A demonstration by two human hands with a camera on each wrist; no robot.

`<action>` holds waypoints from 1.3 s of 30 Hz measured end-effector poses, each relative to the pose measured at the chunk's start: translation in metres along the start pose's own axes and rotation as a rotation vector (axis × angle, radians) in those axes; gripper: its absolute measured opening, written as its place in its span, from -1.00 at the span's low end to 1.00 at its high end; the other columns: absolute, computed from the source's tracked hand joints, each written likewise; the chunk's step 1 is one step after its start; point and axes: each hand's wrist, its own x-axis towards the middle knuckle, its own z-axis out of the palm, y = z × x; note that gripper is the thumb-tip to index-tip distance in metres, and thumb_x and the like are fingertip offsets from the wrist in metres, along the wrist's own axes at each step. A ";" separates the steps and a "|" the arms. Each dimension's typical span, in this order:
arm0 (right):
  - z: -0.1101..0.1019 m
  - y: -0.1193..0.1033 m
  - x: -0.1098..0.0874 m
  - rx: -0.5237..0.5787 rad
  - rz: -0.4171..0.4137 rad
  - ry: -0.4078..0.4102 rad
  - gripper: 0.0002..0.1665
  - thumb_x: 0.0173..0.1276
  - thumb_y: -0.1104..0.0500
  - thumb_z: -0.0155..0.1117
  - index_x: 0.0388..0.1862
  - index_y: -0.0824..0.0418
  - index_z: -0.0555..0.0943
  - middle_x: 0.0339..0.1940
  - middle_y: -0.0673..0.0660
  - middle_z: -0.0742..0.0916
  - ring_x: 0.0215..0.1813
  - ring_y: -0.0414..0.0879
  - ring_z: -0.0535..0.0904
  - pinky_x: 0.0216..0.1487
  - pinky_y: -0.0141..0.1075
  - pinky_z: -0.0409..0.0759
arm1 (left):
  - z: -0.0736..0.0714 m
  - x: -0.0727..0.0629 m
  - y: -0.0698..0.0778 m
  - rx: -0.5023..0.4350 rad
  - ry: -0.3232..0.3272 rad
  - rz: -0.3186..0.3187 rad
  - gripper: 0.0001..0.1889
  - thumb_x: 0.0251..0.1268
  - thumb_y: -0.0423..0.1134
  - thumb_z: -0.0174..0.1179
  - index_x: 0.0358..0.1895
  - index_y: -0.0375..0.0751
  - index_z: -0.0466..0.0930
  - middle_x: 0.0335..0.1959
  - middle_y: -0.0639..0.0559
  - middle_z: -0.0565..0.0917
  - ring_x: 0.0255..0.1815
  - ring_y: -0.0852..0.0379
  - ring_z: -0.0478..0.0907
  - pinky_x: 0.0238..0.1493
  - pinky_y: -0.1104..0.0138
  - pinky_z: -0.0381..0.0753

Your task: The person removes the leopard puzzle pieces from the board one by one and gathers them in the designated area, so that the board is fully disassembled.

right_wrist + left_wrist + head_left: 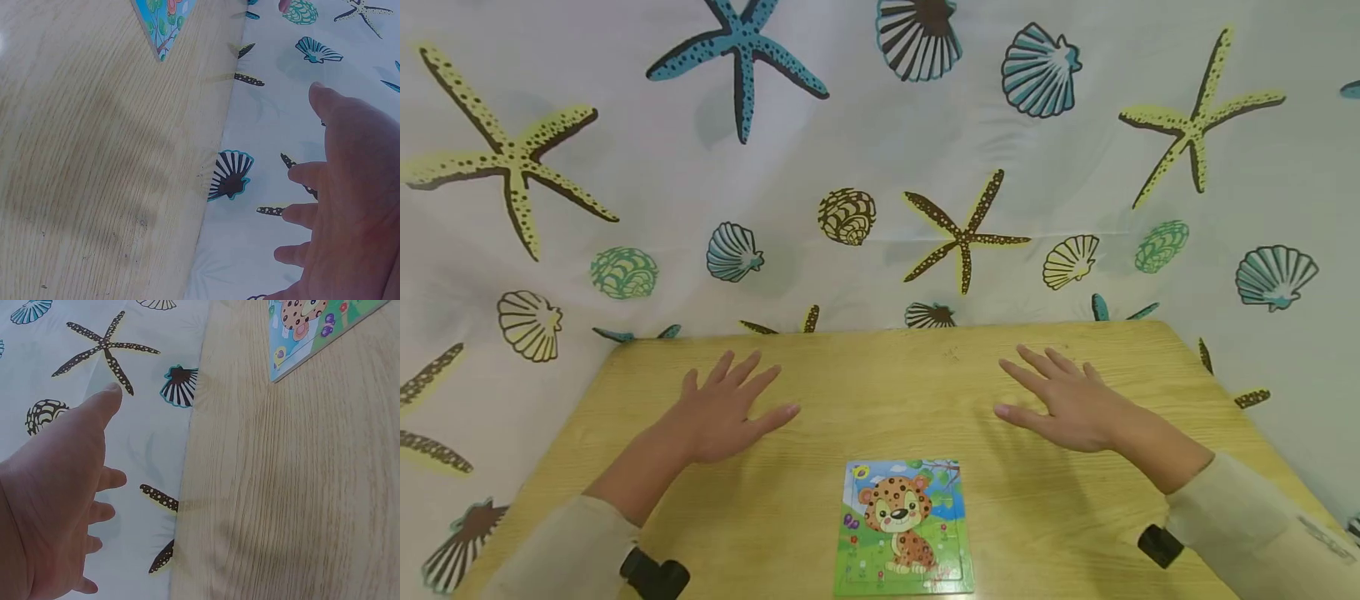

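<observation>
A square picture puzzle (904,527) with a cartoon leopard lies flat on the wooden table, near its front edge. Up and to the left of it my left hand (718,414) hovers with fingers spread, holding nothing. My right hand (1070,406) is held the same way on the other side, fingers straight and apart. Neither hand touches the puzzle. In the left wrist view a corner of the puzzle (312,328) shows at the top, away from the left hand (59,494). The right wrist view has another puzzle corner (164,25) and the right hand (359,200).
The wooden table (880,392) has a pale grain. Behind it and along its sides hangs a white cloth (820,150) printed with starfish and shells. Dark wrist cameras sit at the left sleeve (576,550) and the right sleeve (1232,517).
</observation>
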 end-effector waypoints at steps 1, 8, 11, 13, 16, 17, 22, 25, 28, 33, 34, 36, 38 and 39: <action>0.000 -0.001 0.000 -0.004 0.000 0.001 -0.09 0.47 -0.47 -0.16 0.64 -0.08 0.08 0.68 0.17 0.08 0.62 0.37 -0.05 0.36 0.53 -0.09 | -0.001 -0.001 0.000 -0.001 0.002 0.002 -0.10 0.36 0.50 -0.20 0.58 -0.03 0.16 0.62 -0.27 0.04 0.59 -0.46 -0.16 0.30 -0.53 -0.21; -0.002 -0.004 0.000 -0.021 -0.005 -0.001 -0.09 0.47 -0.48 -0.17 0.64 -0.09 0.08 0.67 0.18 0.09 0.61 0.40 -0.03 0.32 0.57 -0.08 | -0.005 -0.005 -0.001 -0.007 0.003 -0.005 -0.09 0.36 0.50 -0.18 0.59 -0.04 0.12 0.63 -0.27 -0.02 0.60 -0.46 -0.20 0.31 -0.53 -0.24; -0.001 -0.004 0.000 -0.033 -0.005 0.005 -0.09 0.47 -0.47 -0.16 0.64 -0.07 0.09 0.67 0.19 0.10 0.60 0.40 -0.02 0.31 0.57 -0.05 | -0.006 -0.008 -0.001 -0.008 -0.002 -0.010 -0.09 0.36 0.50 -0.19 0.59 -0.04 0.13 0.63 -0.26 -0.02 0.60 -0.46 -0.19 0.32 -0.52 -0.24; -0.001 -0.004 0.000 -0.033 -0.006 0.002 -0.09 0.47 -0.47 -0.16 0.64 -0.07 0.08 0.67 0.19 0.10 0.61 0.40 -0.02 0.32 0.56 -0.05 | -0.006 -0.009 -0.001 -0.007 -0.008 -0.012 -0.09 0.35 0.50 -0.20 0.59 -0.03 0.13 0.63 -0.27 -0.01 0.59 -0.46 -0.17 0.32 -0.52 -0.23; 0.001 -0.006 0.000 -0.022 -0.011 -0.005 -0.08 0.47 -0.47 -0.16 0.65 -0.07 0.08 0.67 0.19 0.10 0.60 0.41 -0.02 0.32 0.57 -0.07 | -0.005 -0.010 -0.003 -0.003 -0.016 -0.018 -0.09 0.36 0.51 -0.21 0.59 -0.03 0.13 0.63 -0.27 0.00 0.60 -0.46 -0.18 0.32 -0.52 -0.23; 0.001 -0.006 0.001 -0.020 -0.012 -0.006 -0.08 0.47 -0.47 -0.16 0.65 -0.07 0.08 0.67 0.19 0.11 0.60 0.40 -0.02 0.32 0.56 -0.08 | -0.005 -0.010 -0.003 -0.004 -0.018 -0.019 -0.09 0.36 0.51 -0.21 0.59 -0.03 0.12 0.63 -0.27 0.00 0.60 -0.46 -0.19 0.32 -0.52 -0.23; 0.002 -0.008 0.001 -0.013 -0.012 -0.013 -0.07 0.47 -0.48 -0.15 0.65 -0.07 0.06 0.66 0.19 0.13 0.61 0.39 -0.01 0.34 0.55 -0.08 | -0.004 -0.011 -0.004 -0.013 -0.027 -0.018 -0.08 0.36 0.51 -0.22 0.59 -0.05 0.13 0.62 -0.27 0.02 0.60 -0.44 -0.20 0.34 -0.50 -0.22; 0.003 -0.008 0.001 0.006 -0.025 -0.018 -0.08 0.48 -0.46 -0.15 0.65 -0.05 0.06 0.66 0.20 0.13 0.60 0.39 0.00 0.34 0.54 -0.04 | -0.004 -0.012 -0.003 -0.014 -0.028 -0.017 -0.09 0.37 0.49 -0.21 0.58 -0.07 0.15 0.62 -0.28 0.04 0.60 -0.44 -0.19 0.35 -0.49 -0.21; 0.003 -0.008 0.000 0.037 -0.040 -0.022 -0.09 0.49 -0.43 -0.13 0.65 -0.02 0.07 0.66 0.23 0.14 0.60 0.40 0.01 0.34 0.53 0.00 | -0.004 -0.012 -0.001 -0.012 -0.026 -0.008 -0.10 0.38 0.48 -0.22 0.58 -0.07 0.16 0.62 -0.27 0.05 0.60 -0.44 -0.17 0.36 -0.48 -0.18; 0.005 -0.008 -0.001 0.071 -0.058 -0.028 -0.10 0.50 -0.41 -0.12 0.65 -0.01 0.07 0.65 0.23 0.14 0.60 0.40 0.03 0.37 0.48 0.04 | 0.001 -0.012 0.001 -0.039 -0.024 0.007 -0.12 0.40 0.46 -0.21 0.58 -0.07 0.15 0.62 -0.26 0.05 0.60 -0.45 -0.17 0.35 -0.49 -0.18; 0.006 -0.007 -0.001 0.078 -0.063 -0.027 -0.10 0.51 -0.40 -0.11 0.65 0.00 0.07 0.65 0.24 0.14 0.59 0.39 0.04 0.38 0.46 0.06 | 0.002 -0.012 0.002 -0.047 -0.021 0.012 -0.12 0.40 0.46 -0.20 0.58 -0.08 0.16 0.62 -0.27 0.05 0.59 -0.46 -0.17 0.34 -0.49 -0.19; 0.008 -0.007 -0.002 0.098 -0.071 -0.032 -0.10 0.51 -0.40 -0.11 0.65 0.00 0.06 0.65 0.24 0.13 0.60 0.38 0.04 0.40 0.42 0.07 | 0.006 -0.012 0.004 -0.052 -0.020 0.015 -0.11 0.39 0.46 -0.19 0.58 -0.08 0.16 0.62 -0.26 0.05 0.60 -0.46 -0.17 0.35 -0.49 -0.19; 0.009 -0.006 -0.003 0.123 -0.074 -0.040 -0.10 0.51 -0.39 -0.10 0.65 0.00 0.06 0.65 0.25 0.12 0.60 0.37 0.03 0.42 0.40 0.07 | 0.011 -0.012 0.007 -0.055 -0.013 0.020 -0.12 0.39 0.46 -0.18 0.57 -0.08 0.17 0.62 -0.27 0.06 0.59 -0.46 -0.17 0.35 -0.49 -0.19; 0.010 -0.006 -0.003 0.136 -0.074 -0.045 -0.10 0.51 -0.39 -0.10 0.65 -0.01 0.06 0.66 0.25 0.12 0.60 0.37 0.02 0.43 0.40 0.07 | 0.014 -0.012 0.008 -0.055 -0.006 0.022 -0.12 0.39 0.46 -0.18 0.57 -0.08 0.18 0.62 -0.26 0.06 0.60 -0.46 -0.17 0.35 -0.49 -0.20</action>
